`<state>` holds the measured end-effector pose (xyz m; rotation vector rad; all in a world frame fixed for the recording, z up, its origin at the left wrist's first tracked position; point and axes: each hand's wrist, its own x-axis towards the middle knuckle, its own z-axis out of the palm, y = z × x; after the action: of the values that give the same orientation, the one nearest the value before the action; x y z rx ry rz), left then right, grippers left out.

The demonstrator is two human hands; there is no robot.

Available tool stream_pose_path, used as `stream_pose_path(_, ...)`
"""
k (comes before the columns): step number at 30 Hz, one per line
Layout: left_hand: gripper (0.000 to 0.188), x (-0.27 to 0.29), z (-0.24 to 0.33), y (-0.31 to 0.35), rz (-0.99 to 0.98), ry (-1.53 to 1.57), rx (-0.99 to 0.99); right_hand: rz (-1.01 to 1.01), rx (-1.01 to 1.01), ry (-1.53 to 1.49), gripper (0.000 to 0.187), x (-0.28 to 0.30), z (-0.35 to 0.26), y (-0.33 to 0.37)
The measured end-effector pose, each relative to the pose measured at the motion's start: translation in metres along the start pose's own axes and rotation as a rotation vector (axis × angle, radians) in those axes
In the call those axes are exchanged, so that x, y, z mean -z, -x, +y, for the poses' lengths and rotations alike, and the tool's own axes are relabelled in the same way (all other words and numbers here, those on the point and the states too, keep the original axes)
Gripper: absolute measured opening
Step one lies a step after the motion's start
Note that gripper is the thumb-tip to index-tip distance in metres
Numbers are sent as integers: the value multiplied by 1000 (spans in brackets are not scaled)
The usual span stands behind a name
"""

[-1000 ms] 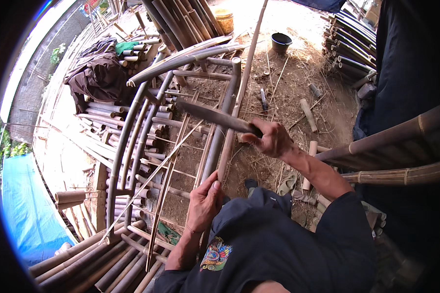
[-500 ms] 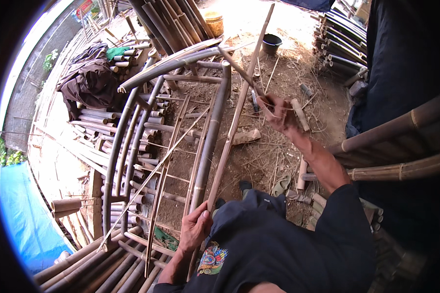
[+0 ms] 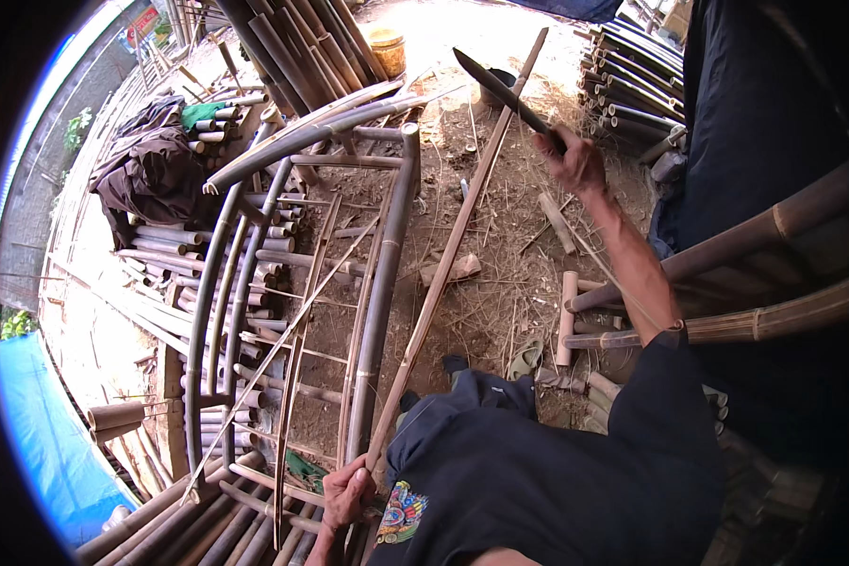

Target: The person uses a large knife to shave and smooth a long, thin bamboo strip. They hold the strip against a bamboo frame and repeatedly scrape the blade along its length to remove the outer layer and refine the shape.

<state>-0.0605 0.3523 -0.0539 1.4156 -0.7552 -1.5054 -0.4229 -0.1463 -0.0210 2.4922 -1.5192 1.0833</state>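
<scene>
My left hand point(image 3: 346, 491) is closed round the lower end of a long split bamboo strip point(image 3: 451, 247), beside my left leg. The strip slants up and away to the right over the ground. My right hand point(image 3: 575, 163) grips the handle of a machete point(image 3: 496, 85), its dark blade pointing up and to the left. The blade crosses the strip close to the strip's far end; whether they touch I cannot tell. Just left of the strip stands a bamboo furniture frame point(image 3: 380, 274) of dark poles, with thin slats lying across it.
A black bucket point(image 3: 497, 87) stands partly behind the blade, and a yellow bucket point(image 3: 387, 55) farther back. Stacked bamboo poles point(image 3: 637, 90) lie at the far right. Dark cloth point(image 3: 144, 179) covers poles at the left. Thick bamboo rails point(image 3: 726, 255) jut in on the right.
The machete has swung, and its blade now shows side-on near the strip's far end. My right hand has risen slightly to the right. My left hand and the strip's near end have moved lower.
</scene>
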Motion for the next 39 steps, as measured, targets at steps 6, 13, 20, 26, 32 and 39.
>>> stream_pose_path(6,36,13,7,-1,-5,-11,61,-39,350,-48,73,1,-12,3)
stream_pose_path(13,41,14,-16,4,5,-96,-21,-79,180,-134,66,8,-17,1)
stream_pose_path(20,35,25,-22,26,-21,-104,35,216,-24,43,70,71,93,-52)
stream_pose_path(26,49,43,-25,40,18,-31,128,-24,-902,98,88,141,130,-86)
stream_pose_path(32,57,-28,47,-93,-110,333,60,-165,-312,2,66,44,-47,-13)
stream_pose_path(39,47,-61,104,-148,-172,546,132,-42,498,-166,64,-37,-191,92)
